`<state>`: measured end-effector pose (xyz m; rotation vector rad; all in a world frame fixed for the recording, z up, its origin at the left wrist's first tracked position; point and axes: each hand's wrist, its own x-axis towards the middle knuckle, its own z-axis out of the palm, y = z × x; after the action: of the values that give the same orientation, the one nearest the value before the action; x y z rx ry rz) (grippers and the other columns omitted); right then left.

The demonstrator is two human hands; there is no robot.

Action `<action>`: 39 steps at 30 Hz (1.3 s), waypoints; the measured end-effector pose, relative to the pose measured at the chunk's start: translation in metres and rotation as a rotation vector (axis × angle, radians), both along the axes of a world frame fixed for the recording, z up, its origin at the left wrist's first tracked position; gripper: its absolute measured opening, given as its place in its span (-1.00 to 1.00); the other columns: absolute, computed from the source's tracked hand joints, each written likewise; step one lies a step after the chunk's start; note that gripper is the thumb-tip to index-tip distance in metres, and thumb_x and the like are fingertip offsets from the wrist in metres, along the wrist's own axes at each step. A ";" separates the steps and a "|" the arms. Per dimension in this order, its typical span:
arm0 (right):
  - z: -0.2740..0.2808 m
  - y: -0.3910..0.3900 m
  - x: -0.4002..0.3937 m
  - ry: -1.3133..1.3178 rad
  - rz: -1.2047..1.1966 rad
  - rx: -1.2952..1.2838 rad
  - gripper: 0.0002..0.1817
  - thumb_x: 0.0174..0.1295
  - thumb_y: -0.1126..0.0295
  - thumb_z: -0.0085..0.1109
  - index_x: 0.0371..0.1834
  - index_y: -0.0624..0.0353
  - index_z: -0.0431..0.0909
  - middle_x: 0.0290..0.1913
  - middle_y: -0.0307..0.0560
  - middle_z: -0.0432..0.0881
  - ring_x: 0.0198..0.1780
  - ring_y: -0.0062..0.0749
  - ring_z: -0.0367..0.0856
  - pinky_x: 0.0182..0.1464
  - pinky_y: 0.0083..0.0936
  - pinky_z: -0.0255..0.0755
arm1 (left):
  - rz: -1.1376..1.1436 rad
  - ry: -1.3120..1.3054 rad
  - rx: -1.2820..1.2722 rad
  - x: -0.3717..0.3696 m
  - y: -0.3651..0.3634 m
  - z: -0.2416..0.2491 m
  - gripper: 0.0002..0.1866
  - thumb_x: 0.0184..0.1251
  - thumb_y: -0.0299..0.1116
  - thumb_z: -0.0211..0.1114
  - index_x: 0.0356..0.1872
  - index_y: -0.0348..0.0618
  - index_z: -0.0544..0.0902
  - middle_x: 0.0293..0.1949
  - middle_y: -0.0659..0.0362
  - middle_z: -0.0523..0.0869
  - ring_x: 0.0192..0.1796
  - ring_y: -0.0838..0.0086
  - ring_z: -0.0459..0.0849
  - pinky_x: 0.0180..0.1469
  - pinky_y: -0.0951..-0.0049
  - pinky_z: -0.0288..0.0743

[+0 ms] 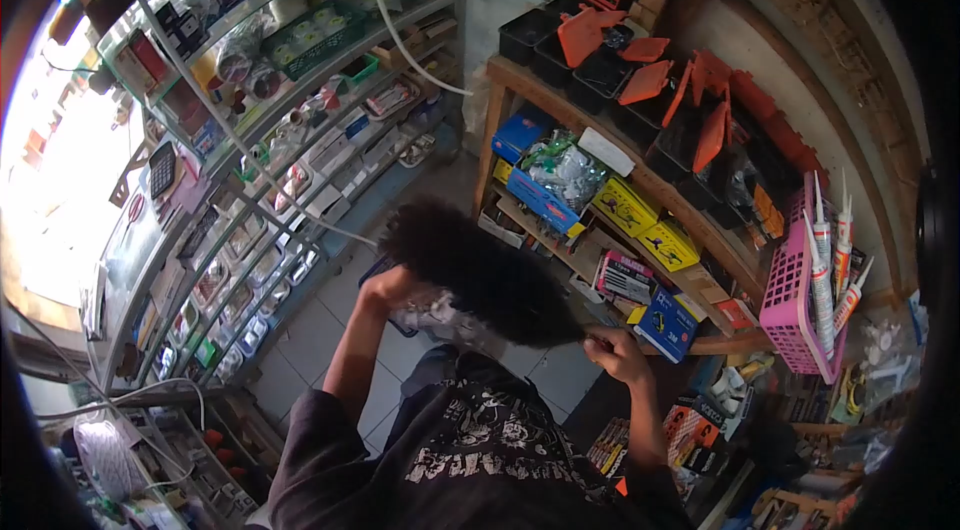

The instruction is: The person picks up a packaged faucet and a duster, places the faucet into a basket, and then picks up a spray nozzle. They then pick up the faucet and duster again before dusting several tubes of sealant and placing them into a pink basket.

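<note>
We've got a fluffy black feather duster (480, 275) across our front, right hand (614, 354) with fingers clamped on its end, left hand (388, 287) by crinkly clear plastic (440, 313), can't tell if those fingers grip, brown wooden shelf (487, 155) beyond

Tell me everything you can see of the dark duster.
The dark duster is long, bushy and nearly black, with soft, feather-like tufts and a ragged outline, fluffiest at its far-left end. It tapers toward the right hand, which is closed around its narrow end; any handle is hidden. It slants across the front of the body. The left hand is near the bushy end; whether they touch is unclear.
</note>
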<state>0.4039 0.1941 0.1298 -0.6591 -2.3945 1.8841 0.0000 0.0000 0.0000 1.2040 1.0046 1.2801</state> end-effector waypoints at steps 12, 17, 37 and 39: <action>-0.052 -0.011 0.004 0.167 -0.460 0.140 -0.73 0.25 0.19 0.20 -0.27 0.19 0.50 -0.45 -0.30 0.41 -0.51 -0.66 0.26 -0.44 -0.64 0.18 | 0.299 -0.756 -0.424 0.031 0.007 0.056 -0.13 0.32 0.39 -0.26 0.41 -0.11 0.18 -0.03 0.09 0.60 -0.09 0.34 0.61 -0.06 0.33 0.53; -0.081 -0.059 -0.052 0.302 -0.620 -0.174 -0.39 0.06 0.17 0.44 0.08 0.13 0.33 -0.36 -0.33 0.43 -0.55 -0.67 0.36 -0.59 -0.67 0.24 | 0.240 -0.943 -0.261 0.083 0.039 0.069 -0.20 0.37 0.33 -0.30 0.30 -0.17 0.33 0.21 0.01 0.50 0.19 0.17 0.52 0.24 0.15 0.37; -0.062 -0.078 -0.126 0.620 -0.771 0.002 -0.51 0.02 0.44 0.44 0.00 0.23 0.41 -0.37 -0.33 0.54 -0.57 -0.82 0.31 -0.59 -0.80 0.20 | 0.882 -0.470 -0.297 0.138 0.066 -0.004 -0.38 0.48 0.20 -0.22 0.31 -0.05 0.18 0.21 0.23 0.39 0.21 0.38 0.41 0.20 0.20 0.30; -0.065 -0.083 -0.127 0.658 -0.761 0.047 -0.56 0.02 0.40 0.45 -0.06 0.23 0.45 -0.37 -0.35 0.53 -0.56 -0.82 0.29 -0.54 -0.80 0.19 | 0.875 -0.682 -0.241 0.143 0.065 -0.008 -0.35 0.46 0.24 -0.23 0.32 -0.06 0.20 0.22 0.22 0.40 0.27 0.35 0.37 0.23 0.22 0.26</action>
<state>0.2770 0.1113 0.0647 -0.6696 -1.4787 1.4023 0.1431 0.0646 -0.0077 0.0428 1.1390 1.9733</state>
